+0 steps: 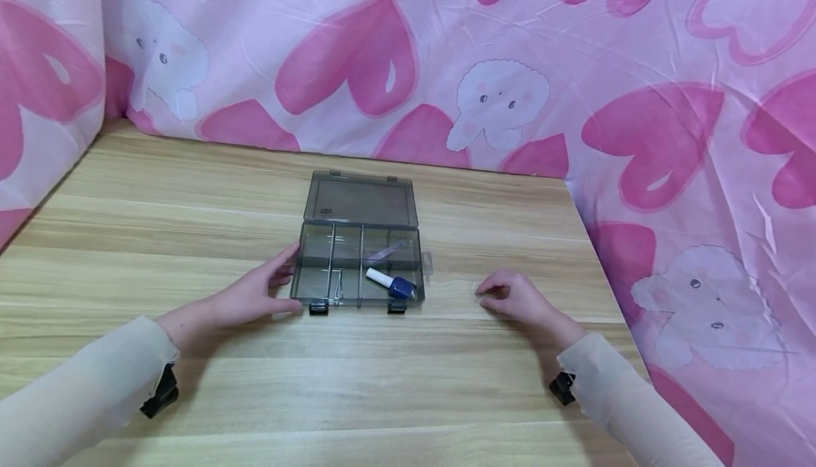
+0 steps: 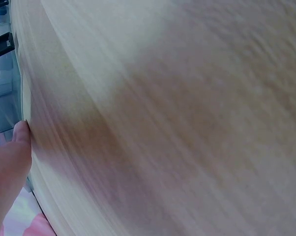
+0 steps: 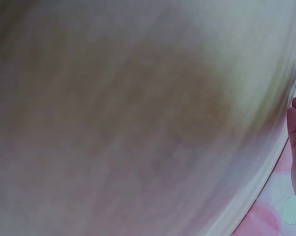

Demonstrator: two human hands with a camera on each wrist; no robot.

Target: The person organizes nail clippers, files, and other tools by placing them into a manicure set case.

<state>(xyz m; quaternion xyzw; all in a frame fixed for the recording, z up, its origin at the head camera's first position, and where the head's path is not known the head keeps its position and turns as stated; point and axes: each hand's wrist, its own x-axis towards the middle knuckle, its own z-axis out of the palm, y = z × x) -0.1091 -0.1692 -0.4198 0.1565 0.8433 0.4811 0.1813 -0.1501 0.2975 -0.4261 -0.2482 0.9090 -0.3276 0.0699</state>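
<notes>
Left hand touched the left side of the open divided box, thumb and fingers apart. Right hand pinched a small clear item, right of the box.

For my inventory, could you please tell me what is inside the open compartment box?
The compartment box holds a white-capped blue nail polish bottle, a slim pale item and thin shiny pieces too small to identify. Anything directly under the bottle is covered.

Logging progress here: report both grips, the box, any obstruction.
Left grip touching left side of box. Right grip pinching something small, unidentifiable, right of box. Box open, blue bottle inside. Lid folded back, out of the way.
</notes>
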